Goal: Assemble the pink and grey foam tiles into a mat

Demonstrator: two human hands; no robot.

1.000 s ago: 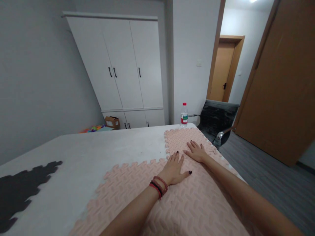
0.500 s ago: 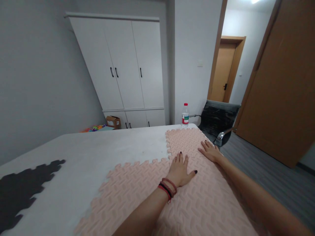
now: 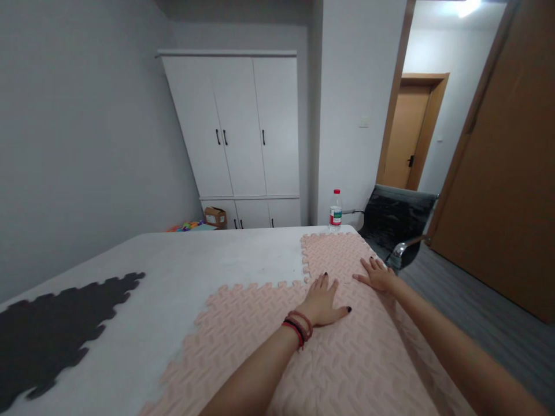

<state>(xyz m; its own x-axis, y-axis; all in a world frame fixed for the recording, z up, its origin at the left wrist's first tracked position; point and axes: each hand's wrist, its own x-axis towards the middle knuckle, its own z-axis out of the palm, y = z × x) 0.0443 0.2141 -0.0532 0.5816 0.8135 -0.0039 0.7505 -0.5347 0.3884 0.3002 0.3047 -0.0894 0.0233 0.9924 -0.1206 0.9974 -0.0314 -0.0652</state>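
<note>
Pink foam mat tiles (image 3: 243, 329) with jigsaw edges and a raised woven pattern lie on the white table (image 3: 182, 260). My left hand (image 3: 321, 303), with red and black cord bracelets at its wrist, rests palm down on the pink foam, fingers spread. Farther right, my right hand (image 3: 376, 275) lies flat near the table's right edge, its fingers apart on the foam too. Both hands sit close to where the far pink tile (image 3: 332, 251) meets the nearer foam. Neither hand grips anything.
At the far right corner of the table stands a water bottle (image 3: 335, 212) with a red cap. A dark grey foam tile (image 3: 56, 332) lies at the left. Beyond the right edge is a black chair (image 3: 396, 222). A cardboard box (image 3: 215, 216) sits behind the table, before white cabinets (image 3: 236, 127).
The view has shifted, so the room and table appear a little farther right and lower. Both hands stay flat on the pink foam in nearly the same places.
</note>
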